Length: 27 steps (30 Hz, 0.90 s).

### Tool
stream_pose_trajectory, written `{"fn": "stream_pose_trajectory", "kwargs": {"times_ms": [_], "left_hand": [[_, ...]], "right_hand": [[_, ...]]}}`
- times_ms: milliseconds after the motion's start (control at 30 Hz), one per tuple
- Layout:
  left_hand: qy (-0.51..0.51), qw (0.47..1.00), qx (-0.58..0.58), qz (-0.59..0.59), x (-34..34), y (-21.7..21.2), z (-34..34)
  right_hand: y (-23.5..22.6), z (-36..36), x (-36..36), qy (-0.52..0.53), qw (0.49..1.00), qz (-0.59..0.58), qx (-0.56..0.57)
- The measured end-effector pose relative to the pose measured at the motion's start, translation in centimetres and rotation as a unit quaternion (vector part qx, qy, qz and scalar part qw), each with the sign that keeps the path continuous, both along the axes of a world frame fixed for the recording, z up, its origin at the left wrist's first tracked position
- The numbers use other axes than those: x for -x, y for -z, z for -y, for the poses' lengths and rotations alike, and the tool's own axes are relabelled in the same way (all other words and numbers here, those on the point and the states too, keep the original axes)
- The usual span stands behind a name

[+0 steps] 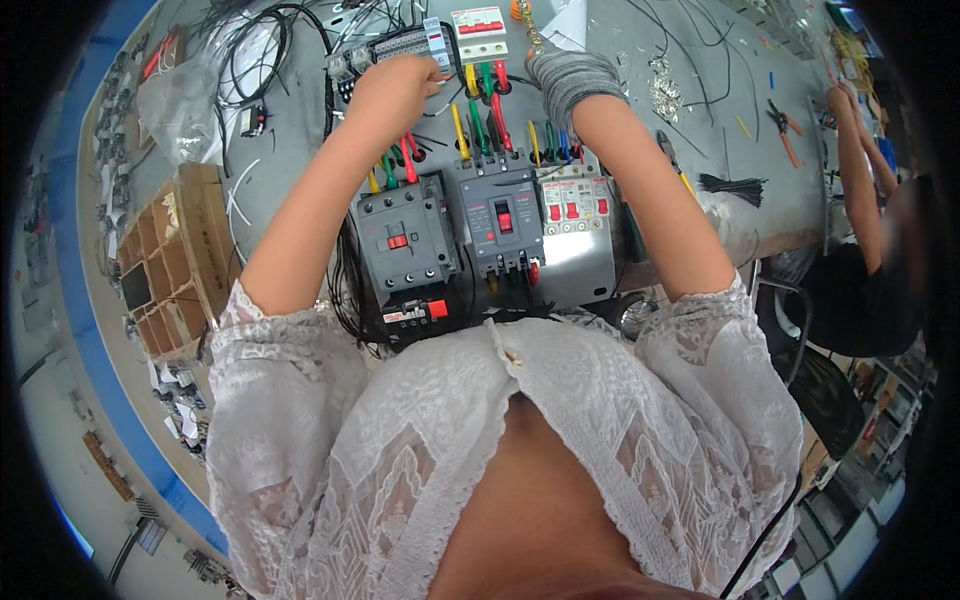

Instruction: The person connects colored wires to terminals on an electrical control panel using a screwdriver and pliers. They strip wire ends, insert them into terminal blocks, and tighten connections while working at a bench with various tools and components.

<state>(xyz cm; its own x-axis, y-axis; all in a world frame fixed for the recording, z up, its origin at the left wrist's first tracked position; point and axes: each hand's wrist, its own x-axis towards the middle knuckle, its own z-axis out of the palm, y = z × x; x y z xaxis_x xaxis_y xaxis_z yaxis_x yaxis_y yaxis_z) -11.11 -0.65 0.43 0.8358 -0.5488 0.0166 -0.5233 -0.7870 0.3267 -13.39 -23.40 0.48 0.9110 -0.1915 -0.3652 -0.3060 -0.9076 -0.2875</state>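
Observation:
My left hand (395,85) is bare and closed against a row of grey breaker modules (395,45) at the far side of the bench. My right hand (570,78) wears a grey knit glove and rests just right of a white breaker with red switches (480,32); its fingers are hidden, so its grip cannot be made out. Below both hands sits a metal panel with a grey contactor (405,240), a grey moulded breaker (503,220) and a white breaker block (575,200). Short red, green, yellow and blue wires (480,125) stand up from their terminals.
A cardboard box with dividers (175,260) stands at the left. Black cables (250,40) and a clear plastic bag lie at the back left. Black cable ties (735,185), cutters with red handles (785,125) and loose wire bits lie right. Another person (870,230) works at the right.

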Motion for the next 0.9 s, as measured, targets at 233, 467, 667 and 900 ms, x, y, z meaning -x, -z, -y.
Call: {"fn": "stream_pose_trajectory", "kwargs": {"times_ms": [233, 467, 667, 900], "left_hand": [[-0.088, 0.945, 0.243, -0.202, -1.0, -1.2, 0.5], [-0.15, 0.828, 0.424, -0.335, -0.2, -0.2, 2.0], [-0.098, 0.863, 0.352, -0.349, -0.1, 0.4, 1.3], [-0.059, 0.981, 0.138, -0.124, 0.3, 1.2, 1.9]], "right_hand": [[-0.9, 0.0, 1.0, -0.027, 0.999, -0.028, -0.007], [-1.0, 0.0, 1.3, -0.04, 0.999, -0.032, -0.013], [-1.0, 0.2, 1.4, -0.05, 0.998, -0.03, -0.02], [-1.7, -0.3, 1.4, -0.003, 0.999, -0.037, -0.031]]}}
